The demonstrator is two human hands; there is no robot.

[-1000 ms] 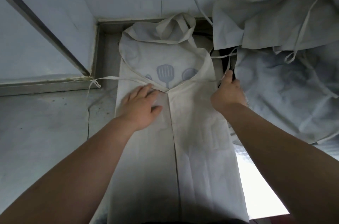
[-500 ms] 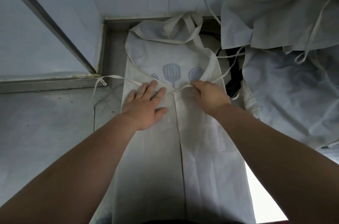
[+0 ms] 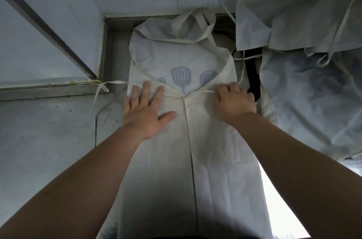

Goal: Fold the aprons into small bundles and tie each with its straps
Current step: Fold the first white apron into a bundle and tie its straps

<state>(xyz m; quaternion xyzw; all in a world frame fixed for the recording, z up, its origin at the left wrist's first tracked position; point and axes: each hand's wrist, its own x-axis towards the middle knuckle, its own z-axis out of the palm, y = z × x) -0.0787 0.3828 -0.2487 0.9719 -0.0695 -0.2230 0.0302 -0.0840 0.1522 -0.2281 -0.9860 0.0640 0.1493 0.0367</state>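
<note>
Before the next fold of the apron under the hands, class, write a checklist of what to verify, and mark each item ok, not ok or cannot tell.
1. Sides of the apron meet along the middle: ok.
2. Left hand presses the cloth flat: ok.
3. Right hand holds the right strap: ok, fingers curled over it.
4. Left strap gathered onto the cloth: not ok, it trails onto the table.
5. Neck loop lies flat: not ok, it is bunched up.
6. Near end of the apron even: cannot tell, out of view.
</note>
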